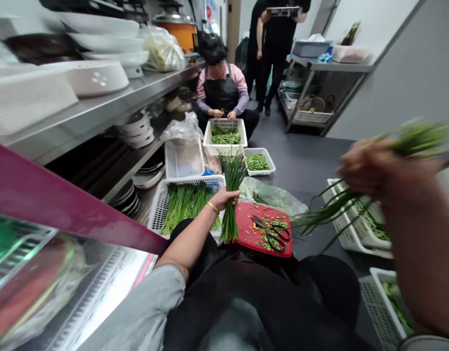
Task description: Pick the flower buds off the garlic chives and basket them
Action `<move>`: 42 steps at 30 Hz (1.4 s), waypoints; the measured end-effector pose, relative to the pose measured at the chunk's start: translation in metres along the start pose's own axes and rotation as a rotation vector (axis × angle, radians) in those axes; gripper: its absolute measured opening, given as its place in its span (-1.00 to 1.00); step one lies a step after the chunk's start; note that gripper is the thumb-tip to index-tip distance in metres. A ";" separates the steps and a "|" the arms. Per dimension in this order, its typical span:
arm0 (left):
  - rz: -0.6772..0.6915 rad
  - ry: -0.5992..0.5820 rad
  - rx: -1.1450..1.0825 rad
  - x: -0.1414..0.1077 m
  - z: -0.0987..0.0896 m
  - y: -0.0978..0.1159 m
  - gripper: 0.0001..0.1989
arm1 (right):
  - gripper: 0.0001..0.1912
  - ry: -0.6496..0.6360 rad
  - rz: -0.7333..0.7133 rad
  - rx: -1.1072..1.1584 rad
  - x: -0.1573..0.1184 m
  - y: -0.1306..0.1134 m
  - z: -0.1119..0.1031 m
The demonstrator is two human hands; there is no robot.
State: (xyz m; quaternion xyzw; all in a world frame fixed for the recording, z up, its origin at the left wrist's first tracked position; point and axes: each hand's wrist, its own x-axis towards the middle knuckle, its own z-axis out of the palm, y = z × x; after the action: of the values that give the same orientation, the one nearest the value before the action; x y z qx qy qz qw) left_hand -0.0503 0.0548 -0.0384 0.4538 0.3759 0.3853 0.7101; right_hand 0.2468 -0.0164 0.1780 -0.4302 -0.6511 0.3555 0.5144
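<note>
My left hand (226,199), with a gold bracelet at the wrist, is closed round an upright bunch of flowering chives (230,222). At the right my raised right hand (370,163), smeared by motion, grips another bunch of long green chives (334,212), whose thin leaves trail down to the left. Between my knees lies a red padded board or cushion (246,234) strewn with cut green bits. Black-handled scissors (277,236) rest on it. Beside my left forearm, a white basket (157,209) holds a layer of chives (184,204).
A seated person (220,92) works over a basket of green beans (224,137). Other baskets (259,171) and a plastic bag (283,195) lie on the floor. A steel shelf (100,117) borders the left; a wheelless-looking steel rack (301,92) stands back right, near standing people (279,44).
</note>
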 end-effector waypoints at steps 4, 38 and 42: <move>0.047 -0.134 -0.156 0.006 0.015 0.027 -0.54 | -0.44 -0.413 0.523 0.434 -0.008 0.035 0.128; -0.120 -0.681 -0.160 -0.053 0.074 0.015 -0.35 | -0.47 0.112 0.156 0.475 -0.004 0.048 0.142; -0.078 -0.670 -0.102 -0.058 0.072 0.023 -0.36 | -0.53 0.140 0.055 0.315 -0.010 0.043 0.132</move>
State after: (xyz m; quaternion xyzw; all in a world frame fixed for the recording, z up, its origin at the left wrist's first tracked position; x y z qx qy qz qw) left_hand -0.0158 -0.0152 0.0157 0.5045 0.1189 0.2055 0.8301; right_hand 0.1276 -0.0122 0.1070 -0.3855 -0.5381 0.4362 0.6096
